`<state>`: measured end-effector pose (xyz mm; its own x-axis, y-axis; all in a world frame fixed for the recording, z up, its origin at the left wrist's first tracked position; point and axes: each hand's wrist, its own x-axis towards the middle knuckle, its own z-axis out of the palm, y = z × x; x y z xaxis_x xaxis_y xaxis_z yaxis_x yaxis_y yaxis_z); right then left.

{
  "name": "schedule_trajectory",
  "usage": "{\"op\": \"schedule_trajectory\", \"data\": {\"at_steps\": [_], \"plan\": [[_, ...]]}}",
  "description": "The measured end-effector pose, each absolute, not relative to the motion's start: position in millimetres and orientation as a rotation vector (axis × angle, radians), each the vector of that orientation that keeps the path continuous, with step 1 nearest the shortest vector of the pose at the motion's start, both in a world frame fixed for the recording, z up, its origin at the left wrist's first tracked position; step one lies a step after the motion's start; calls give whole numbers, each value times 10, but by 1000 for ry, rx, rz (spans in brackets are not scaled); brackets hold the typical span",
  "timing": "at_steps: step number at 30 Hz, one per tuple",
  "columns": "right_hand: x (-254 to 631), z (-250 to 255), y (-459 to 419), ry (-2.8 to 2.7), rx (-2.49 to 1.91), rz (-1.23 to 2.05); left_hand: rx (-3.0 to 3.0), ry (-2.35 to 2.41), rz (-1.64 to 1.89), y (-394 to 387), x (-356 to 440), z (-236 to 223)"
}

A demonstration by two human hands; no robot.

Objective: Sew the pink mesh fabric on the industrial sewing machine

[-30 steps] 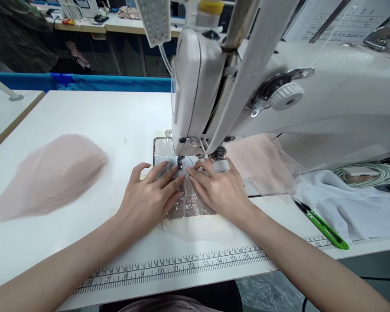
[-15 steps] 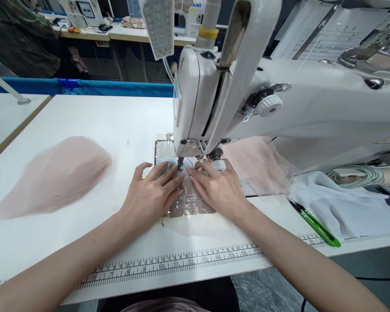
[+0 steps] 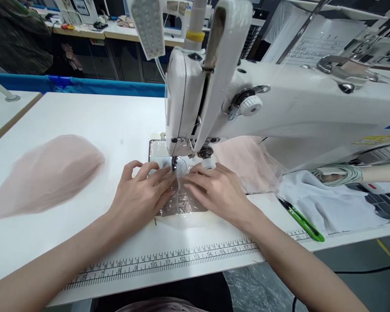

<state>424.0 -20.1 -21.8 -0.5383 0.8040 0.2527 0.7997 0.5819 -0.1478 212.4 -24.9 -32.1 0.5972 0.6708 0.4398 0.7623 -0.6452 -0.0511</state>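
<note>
My left hand [image 3: 141,188] lies palm down at the left of the presser foot [image 3: 174,163], its fingers stretched toward the needle and slightly bent. On the other side, my right hand [image 3: 219,188] rests with fingers extended and a little apart, pointing left. Under and between the fingertips is the sewing machine's bed plate [image 3: 185,209], covered by shiny clear film. Thin see-through fabric seems to lie there, but its edges are hard to make out. The white sewing machine head [image 3: 183,99] stands right above. Neither hand visibly grips anything.
Sheer pink fabric [image 3: 52,173] lies on the left of the white table; another pink piece [image 3: 247,162] sits beneath the machine arm. At right are green thread snips [image 3: 302,220], white cloth [image 3: 328,201] and a coiled cord [image 3: 338,174]. A printed ruler [image 3: 169,260] follows the front edge.
The view has swung to the right, so everything sits further left. My right fingertips have drawn back slightly from the presser foot; my left hand stays beside it.
</note>
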Motion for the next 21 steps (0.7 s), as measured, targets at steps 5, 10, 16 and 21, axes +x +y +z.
{"op": "schedule_trajectory", "data": {"at_steps": [5, 10, 16, 21], "plan": [[4298, 40, -364, -2731, -1213, 679, -2898, -1081, -342, -341, 1985, -105], [4333, 43, -374, -2632, -1275, 793, -3000, -1083, -252, -338, 1949, -71], [4350, 48, -331, -2366, -1300, 878, -3056, -1442, -257, -265, 2051, -22], [4267, -67, -335, -2439, -1171, 519, -3149, -1457, -167, -44, 2118, -53]]}}
